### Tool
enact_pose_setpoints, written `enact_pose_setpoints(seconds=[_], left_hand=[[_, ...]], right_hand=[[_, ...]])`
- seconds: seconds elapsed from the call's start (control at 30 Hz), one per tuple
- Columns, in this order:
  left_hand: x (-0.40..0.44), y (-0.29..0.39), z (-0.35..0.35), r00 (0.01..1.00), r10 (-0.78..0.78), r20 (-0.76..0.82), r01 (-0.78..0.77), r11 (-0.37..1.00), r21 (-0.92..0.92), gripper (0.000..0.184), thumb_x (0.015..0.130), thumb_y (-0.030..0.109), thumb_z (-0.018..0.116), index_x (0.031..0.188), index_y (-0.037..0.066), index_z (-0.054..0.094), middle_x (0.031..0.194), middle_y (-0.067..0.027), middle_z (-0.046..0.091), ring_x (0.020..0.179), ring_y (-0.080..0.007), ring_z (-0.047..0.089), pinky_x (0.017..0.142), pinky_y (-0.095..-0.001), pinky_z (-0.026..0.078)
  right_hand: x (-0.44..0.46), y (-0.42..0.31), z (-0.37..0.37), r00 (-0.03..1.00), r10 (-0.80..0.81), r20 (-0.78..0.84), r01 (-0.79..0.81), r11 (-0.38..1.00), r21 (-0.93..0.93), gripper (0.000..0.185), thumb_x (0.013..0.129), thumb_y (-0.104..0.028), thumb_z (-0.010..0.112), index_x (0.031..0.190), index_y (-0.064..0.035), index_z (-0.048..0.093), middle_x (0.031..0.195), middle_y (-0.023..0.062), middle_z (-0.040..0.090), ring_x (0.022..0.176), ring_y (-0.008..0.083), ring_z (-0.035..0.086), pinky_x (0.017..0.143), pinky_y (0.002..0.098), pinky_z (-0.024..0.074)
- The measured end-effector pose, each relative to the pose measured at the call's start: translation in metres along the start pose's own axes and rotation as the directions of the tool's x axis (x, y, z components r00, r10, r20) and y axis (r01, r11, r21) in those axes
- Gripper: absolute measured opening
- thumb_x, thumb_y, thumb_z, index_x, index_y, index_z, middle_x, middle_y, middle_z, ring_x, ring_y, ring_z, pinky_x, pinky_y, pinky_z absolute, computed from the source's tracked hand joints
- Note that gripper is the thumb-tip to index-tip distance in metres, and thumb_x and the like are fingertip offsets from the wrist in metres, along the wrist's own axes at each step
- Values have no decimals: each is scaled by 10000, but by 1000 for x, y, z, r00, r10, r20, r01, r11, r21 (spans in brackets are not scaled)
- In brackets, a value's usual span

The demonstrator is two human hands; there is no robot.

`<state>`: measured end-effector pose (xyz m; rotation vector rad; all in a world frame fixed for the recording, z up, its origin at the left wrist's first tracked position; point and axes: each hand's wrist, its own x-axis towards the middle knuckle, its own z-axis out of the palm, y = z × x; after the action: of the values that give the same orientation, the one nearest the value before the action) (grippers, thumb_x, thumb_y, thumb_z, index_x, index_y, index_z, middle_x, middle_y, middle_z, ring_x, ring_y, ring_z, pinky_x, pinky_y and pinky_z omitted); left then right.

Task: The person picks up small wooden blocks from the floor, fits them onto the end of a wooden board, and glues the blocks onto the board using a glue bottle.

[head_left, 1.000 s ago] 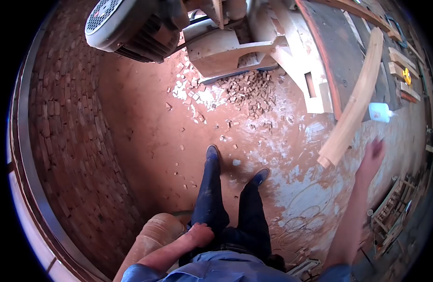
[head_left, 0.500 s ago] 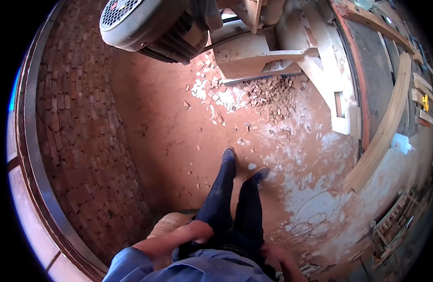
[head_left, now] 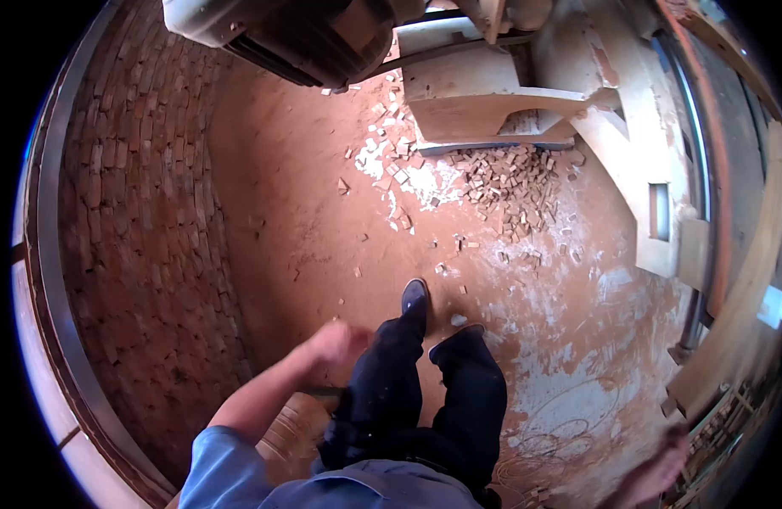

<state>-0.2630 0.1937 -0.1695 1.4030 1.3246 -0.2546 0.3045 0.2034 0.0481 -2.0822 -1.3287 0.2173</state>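
My left hand (head_left: 341,341) is raised in front of my left thigh, over the dusty floor. It is smeared by motion, and its finger positions do not show clearly. On the far right my right hand (head_left: 665,462) reaches out from my side, also blurred. It is just below the near end of a long wooden plank (head_left: 734,310), apart from it as far as I can see. Between the hands are my legs in dark trousers (head_left: 467,386).
A large motor (head_left: 306,42) and a pale machine base (head_left: 459,114) stand ahead, with a heap of small wood offcuts (head_left: 514,182) beside the base. A brick wall (head_left: 145,237) runs along the left. A white plastic bottle (head_left: 773,307) sits at the right.
My left hand has swung up and forward from beside my hip. My right arm has stretched out to the right toward the plank's end. The view has shifted, and my legs have moved apart slightly.
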Motion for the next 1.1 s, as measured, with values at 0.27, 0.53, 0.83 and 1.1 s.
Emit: enact_pose_setpoints(seconds=[0.27, 0.53, 0.83, 1.1], left_hand=[[208, -121, -62, 799, -418, -433, 446, 894, -41, 432, 883, 315, 584, 1276, 159, 668, 1169, -178, 705, 1093, -345, 669, 963, -438, 527], [326, -142, -59, 789, -407, -460, 368, 913, -176, 500, 888, 313, 617, 1362, 157, 599, 1171, -179, 704, 1101, -356, 665, 962, -448, 524], [445, -216, -71, 648, -386, -657, 352, 916, -191, 577, 882, 324, 650, 1419, 145, 537, 1251, -178, 664, 1160, -343, 635, 976, -454, 515], [511, -237, -128, 461, -301, -835, 314, 935, -164, 520, 869, 225, 624, 1385, 201, 565, 1323, -148, 583, 1203, -342, 586, 982, -458, 501]], right_hand=[[98, -33, 78, 896, -404, -186, 379, 912, -157, 443, 1049, -287, 509, 1270, 85, 602, 1240, 225, 629, 1085, 311, 616, 939, 426, 496], [110, -11, 120, 909, -406, -96, 364, 884, -295, 439, 1046, -289, 521, 1280, 72, 604, 1255, 225, 625, 1113, 315, 614, 963, 436, 491], [101, -2, 158, 846, -490, -209, 343, 801, -491, 387, 1043, -282, 550, 1166, 60, 681, 1262, 226, 647, 1173, 316, 611, 1029, 433, 464], [114, 15, 158, 834, -481, -269, 318, 818, -479, 418, 1037, -328, 549, 1170, 41, 693, 1264, 225, 645, 1162, 304, 616, 1015, 431, 471]])
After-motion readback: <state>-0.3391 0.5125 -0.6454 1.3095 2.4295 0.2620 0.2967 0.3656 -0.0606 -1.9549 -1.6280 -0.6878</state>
